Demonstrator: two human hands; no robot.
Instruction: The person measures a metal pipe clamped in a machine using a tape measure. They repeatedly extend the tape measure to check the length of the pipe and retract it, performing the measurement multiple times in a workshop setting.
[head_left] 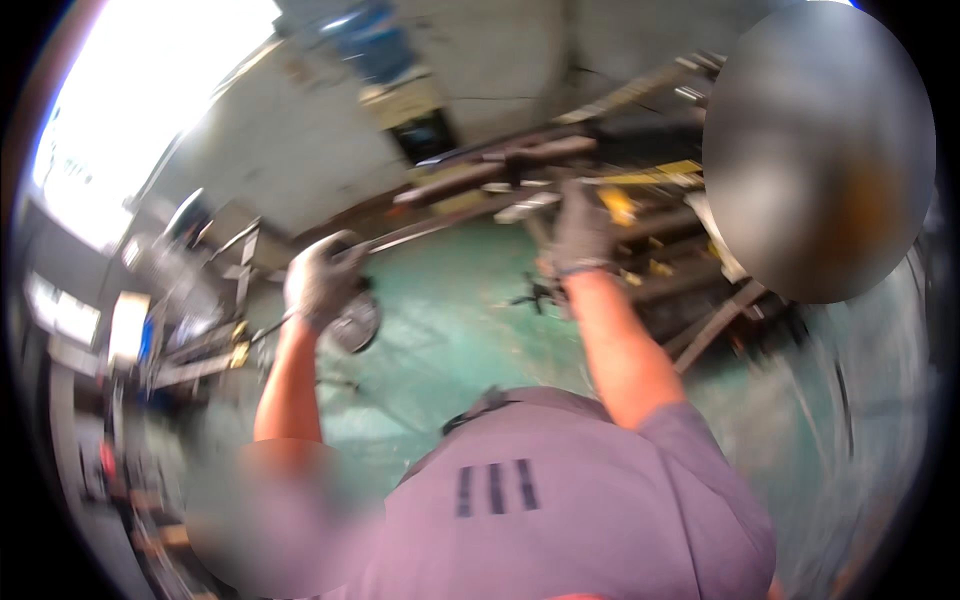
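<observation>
A worker in a grey short-sleeved shirt [560, 510] raises both gloved hands over a green workshop floor [450, 330], seen from a head-worn camera amid heavy motion blur. The left hand [322, 278], at about ten o'clock from the picture's centre, has its fingers curled tight around one end of a long metal bar [440, 228] that runs up toward one o'clock; a round dark disc-shaped tool [355, 322] hangs just below that fist, though whether the hand also grips it cannot be told. The right hand [582, 235], at about one o'clock, reaches up against the stacked steel bars and frames [540, 160] of a rack at twelve o'clock, its fingers appearing closed on the metal there, but blur hides exactly what they clasp. Yellow fittings [618, 205] sit just beside the right hand. Cluttered machinery [190, 290] lines the floor at nine o'clock.
</observation>
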